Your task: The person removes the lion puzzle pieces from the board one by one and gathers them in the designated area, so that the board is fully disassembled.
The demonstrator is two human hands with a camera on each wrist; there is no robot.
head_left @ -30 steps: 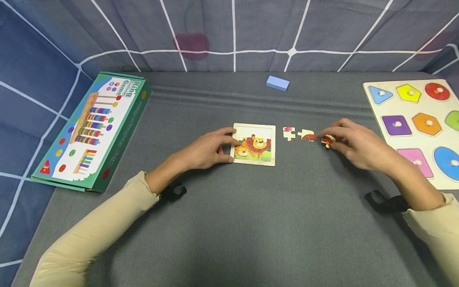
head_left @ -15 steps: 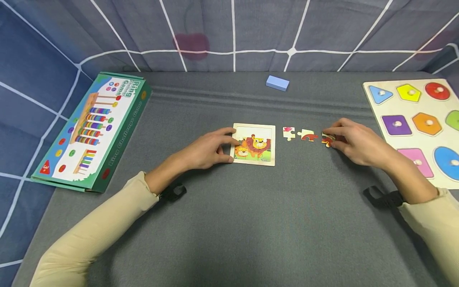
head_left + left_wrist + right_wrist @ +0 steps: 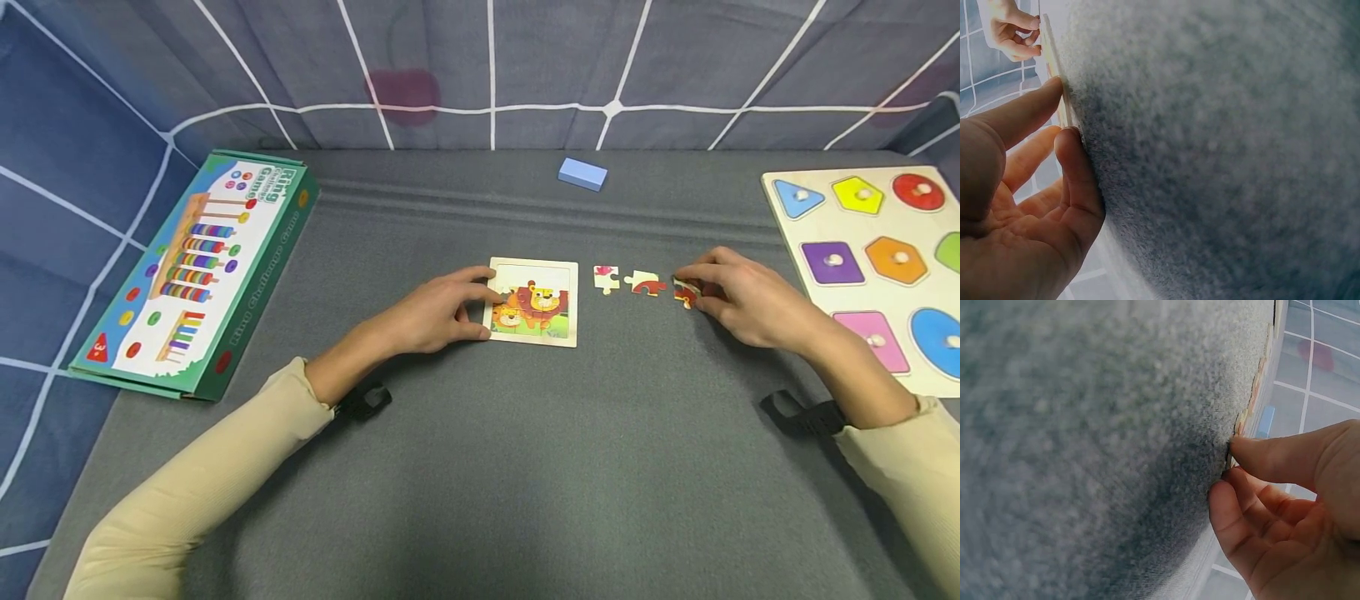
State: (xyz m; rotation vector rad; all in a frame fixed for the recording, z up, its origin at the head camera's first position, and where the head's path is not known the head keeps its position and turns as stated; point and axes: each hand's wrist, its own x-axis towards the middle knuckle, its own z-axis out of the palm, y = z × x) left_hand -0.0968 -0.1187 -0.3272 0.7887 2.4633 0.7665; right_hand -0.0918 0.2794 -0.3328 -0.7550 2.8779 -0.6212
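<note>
1. Left hand point(image 3: 431, 312) holds the puzzle tray point(image 3: 573, 308) by its left edge — lower picture point(image 3: 542, 310) filled, top row point(image 3: 536, 272) seemingly bare.
2. Right hand point(image 3: 742, 300) pinches the end piece point(image 3: 684, 295).
3. Pink-marked piece point(image 3: 605, 282) and middle piece point(image 3: 645, 284) lie between — three apparently left.

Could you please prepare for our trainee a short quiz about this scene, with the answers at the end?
1. True or false: the left hand touches the puzzle tray.
2. What does the right hand pinch? A) blue block; B) puzzle piece; C) green box.
3. Fill in: between the tray and the pinched piece lie ____ loose pieces.

Key: 1. True. 2. B. 3. Two.
</note>
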